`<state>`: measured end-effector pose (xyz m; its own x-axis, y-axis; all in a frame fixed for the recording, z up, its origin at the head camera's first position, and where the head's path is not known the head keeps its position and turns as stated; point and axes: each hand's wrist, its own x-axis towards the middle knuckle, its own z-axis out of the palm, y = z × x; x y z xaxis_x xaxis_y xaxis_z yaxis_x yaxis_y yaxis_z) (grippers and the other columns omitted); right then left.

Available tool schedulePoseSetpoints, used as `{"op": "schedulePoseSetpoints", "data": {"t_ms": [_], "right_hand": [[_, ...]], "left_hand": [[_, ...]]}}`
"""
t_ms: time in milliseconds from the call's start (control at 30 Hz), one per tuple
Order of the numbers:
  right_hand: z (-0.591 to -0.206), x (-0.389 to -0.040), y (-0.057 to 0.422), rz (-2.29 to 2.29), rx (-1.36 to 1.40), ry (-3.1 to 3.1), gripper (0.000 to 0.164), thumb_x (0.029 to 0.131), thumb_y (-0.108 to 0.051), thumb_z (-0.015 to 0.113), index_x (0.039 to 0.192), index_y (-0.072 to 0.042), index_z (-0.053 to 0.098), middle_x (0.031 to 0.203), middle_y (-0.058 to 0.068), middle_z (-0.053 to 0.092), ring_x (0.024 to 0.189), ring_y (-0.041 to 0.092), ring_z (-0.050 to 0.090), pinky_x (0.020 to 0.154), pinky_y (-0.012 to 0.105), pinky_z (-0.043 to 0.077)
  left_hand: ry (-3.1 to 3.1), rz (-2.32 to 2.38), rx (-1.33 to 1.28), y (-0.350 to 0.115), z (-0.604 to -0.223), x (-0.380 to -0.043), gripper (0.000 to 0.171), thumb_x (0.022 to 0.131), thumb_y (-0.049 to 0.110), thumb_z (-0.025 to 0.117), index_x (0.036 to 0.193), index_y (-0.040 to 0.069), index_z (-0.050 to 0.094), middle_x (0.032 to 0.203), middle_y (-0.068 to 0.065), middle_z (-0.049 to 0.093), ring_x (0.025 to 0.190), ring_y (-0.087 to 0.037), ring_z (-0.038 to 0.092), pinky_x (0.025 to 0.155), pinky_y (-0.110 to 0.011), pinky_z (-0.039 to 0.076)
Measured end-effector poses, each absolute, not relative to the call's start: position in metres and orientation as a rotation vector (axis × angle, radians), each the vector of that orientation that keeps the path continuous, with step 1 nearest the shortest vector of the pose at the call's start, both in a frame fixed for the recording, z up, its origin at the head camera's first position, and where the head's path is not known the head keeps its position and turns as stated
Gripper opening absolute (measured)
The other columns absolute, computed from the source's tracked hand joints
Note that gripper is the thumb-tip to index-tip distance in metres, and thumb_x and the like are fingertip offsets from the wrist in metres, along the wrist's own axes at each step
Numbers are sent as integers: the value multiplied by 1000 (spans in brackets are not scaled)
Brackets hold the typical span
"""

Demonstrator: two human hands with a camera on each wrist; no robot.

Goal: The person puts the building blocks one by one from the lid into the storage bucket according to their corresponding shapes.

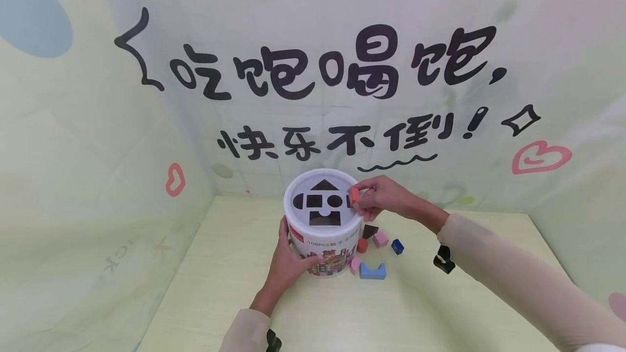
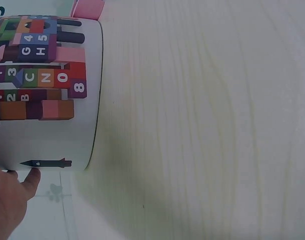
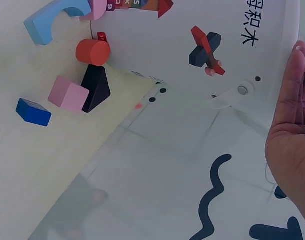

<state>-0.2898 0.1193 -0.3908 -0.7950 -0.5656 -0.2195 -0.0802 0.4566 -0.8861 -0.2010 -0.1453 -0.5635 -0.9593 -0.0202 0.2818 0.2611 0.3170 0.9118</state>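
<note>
A white lidded block bucket (image 1: pixel 305 236) with printed toy-block pictures stands at the back of the table. Its lid (image 1: pixel 302 183) has cut-outs: a triangle, a square, a circle, a half-round, an arch and one at the right edge. My left hand (image 1: pixel 292 262) grips the bucket from the left, thumb across its front and fingers round the far side. Over the lid's right edge, my right hand (image 1: pixel 383 198) pinches a small orange-red block (image 1: pixel 354 194) at the right-hand cut-out, partly covering it. In the right wrist view, the hand's (image 3: pixel 292 120) edge lies beside the bucket's rim.
Right of the bucket lie a blue arch block (image 1: pixel 373 271), a dark triangular block (image 3: pixel 96 90), a red cylinder (image 3: pixel 93 52), a pink block (image 3: pixel 67 94), a dark blue block (image 3: pixel 33 112) and another pink piece (image 1: pixel 355 265). A printed cloth backdrop (image 1: pixel 313 4) rises behind the table.
</note>
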Motion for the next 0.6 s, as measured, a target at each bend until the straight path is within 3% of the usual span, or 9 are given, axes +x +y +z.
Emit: {"op": "schedulePoseSetpoints", "data": {"t_ms": [600], "right_hand": [[-383,-290,108,-1270,-450,2255,19,84,-10,70,101,-2,68,71,11,66,57,18,63,58,31,60]], "left_hand": [[-2361,-1673,-178,-144,-563,-201,129,57,49,92,153,43,6,152,13,34,140,-20,36,112,-53,35]]}}
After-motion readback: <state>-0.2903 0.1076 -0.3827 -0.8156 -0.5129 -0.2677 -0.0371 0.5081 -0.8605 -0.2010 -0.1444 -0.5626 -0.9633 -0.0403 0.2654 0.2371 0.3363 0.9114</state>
